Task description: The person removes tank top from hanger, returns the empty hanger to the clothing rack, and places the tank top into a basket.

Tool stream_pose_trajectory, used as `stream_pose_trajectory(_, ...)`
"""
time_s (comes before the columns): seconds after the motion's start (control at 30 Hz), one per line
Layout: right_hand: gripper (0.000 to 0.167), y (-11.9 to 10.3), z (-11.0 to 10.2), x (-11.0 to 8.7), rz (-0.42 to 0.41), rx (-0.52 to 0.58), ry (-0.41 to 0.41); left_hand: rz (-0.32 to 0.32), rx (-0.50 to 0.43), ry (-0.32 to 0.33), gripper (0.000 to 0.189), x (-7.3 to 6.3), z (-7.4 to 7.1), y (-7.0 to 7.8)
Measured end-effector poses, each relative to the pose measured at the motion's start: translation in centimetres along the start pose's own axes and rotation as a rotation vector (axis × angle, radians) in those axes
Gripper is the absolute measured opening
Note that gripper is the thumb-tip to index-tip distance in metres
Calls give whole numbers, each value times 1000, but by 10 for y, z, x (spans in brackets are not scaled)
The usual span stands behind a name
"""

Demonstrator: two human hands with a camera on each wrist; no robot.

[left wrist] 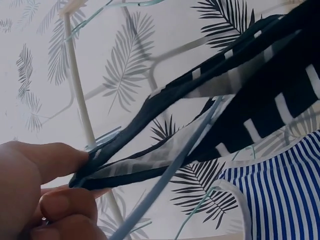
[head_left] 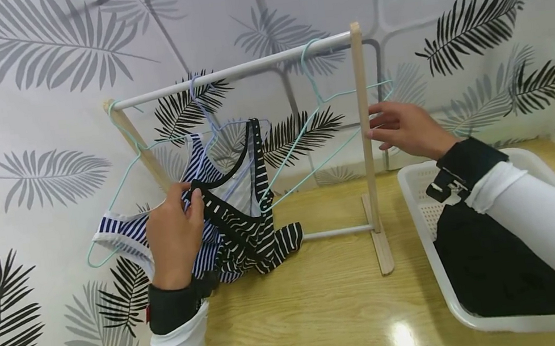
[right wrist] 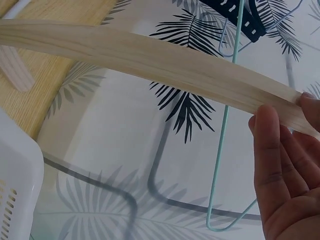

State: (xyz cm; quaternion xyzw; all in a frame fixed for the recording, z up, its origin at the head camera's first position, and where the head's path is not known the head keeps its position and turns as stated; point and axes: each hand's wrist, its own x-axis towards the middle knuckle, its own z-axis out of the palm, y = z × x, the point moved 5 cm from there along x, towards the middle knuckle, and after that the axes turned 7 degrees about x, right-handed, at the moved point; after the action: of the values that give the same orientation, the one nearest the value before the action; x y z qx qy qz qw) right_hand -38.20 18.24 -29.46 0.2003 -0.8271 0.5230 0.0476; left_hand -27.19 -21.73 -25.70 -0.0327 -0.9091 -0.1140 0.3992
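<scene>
My left hand (head_left: 174, 239) pinches one strap of a black-and-white striped tank top (head_left: 259, 161) between thumb and fingers. That top's other strap lies over a lilac-blue hanger (head_left: 205, 111) on the rack's rail. In the left wrist view, the hanger's arm (left wrist: 172, 170) crosses the neck and strap area. Beside it, a blue-and-white striped top (head_left: 126, 227) hangs on a mint hanger (head_left: 123, 182). At the rack's right end my right hand (head_left: 403, 130) holds the wooden post (head_left: 360, 81), thumb and fingers on opposite sides in the right wrist view.
A bare mint hanger (head_left: 319, 97) hangs near the right post. The white rail (head_left: 260, 65) slopes up rightward. On the wooden table (head_left: 295, 325), a white basket (head_left: 441, 271) with black cloth (head_left: 500, 273) stands below my right arm. A leaf-patterned sheet (head_left: 47, 136) covers the back.
</scene>
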Motion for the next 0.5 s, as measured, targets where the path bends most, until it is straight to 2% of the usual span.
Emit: stream_pose_trajectory(0.5, 47, 2, 2, 12, -38, -35, 38, -22, -35, 68, 25, -1, 3, -4)
